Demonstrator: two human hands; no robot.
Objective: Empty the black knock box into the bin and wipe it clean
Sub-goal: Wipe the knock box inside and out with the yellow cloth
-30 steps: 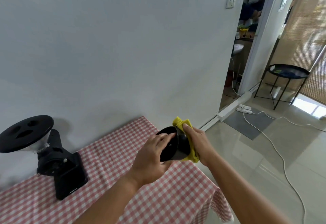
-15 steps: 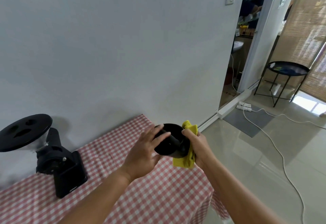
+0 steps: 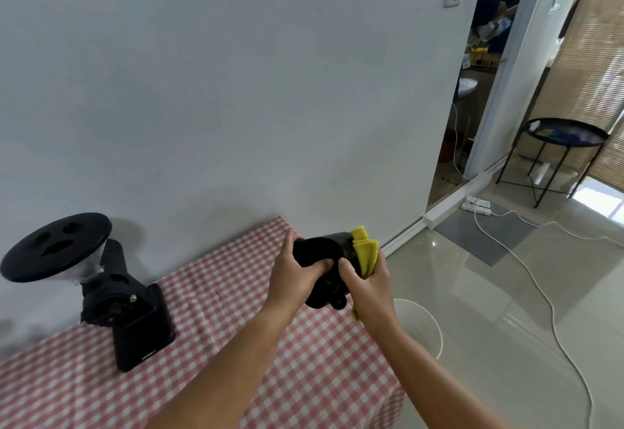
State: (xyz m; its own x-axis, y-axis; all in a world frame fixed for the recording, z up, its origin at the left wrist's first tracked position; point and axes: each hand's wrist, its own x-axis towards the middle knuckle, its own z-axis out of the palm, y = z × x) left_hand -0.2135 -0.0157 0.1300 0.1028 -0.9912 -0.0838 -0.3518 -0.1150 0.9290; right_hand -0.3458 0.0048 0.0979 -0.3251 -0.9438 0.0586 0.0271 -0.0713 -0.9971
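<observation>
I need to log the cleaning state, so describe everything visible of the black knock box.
The black knock box is a dark, smooth, plastic-looking cylinder, tipped on its side and held in the air above the checked tablecloth's right end. The left hand wraps its near side; the right hand presses a folded yellow cloth against its far end. Its inside is not visible.

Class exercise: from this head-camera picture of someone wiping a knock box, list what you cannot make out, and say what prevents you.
Head view only:
- Inside of the knock box: hidden by the left hand and the right hand, so its cleanliness is unknown.
- Yellow cloth: mostly hidden behind the box and right hand.
- White bin: contents hidden by the right forearm and the table.
- Items in the doorway: too small.
</observation>
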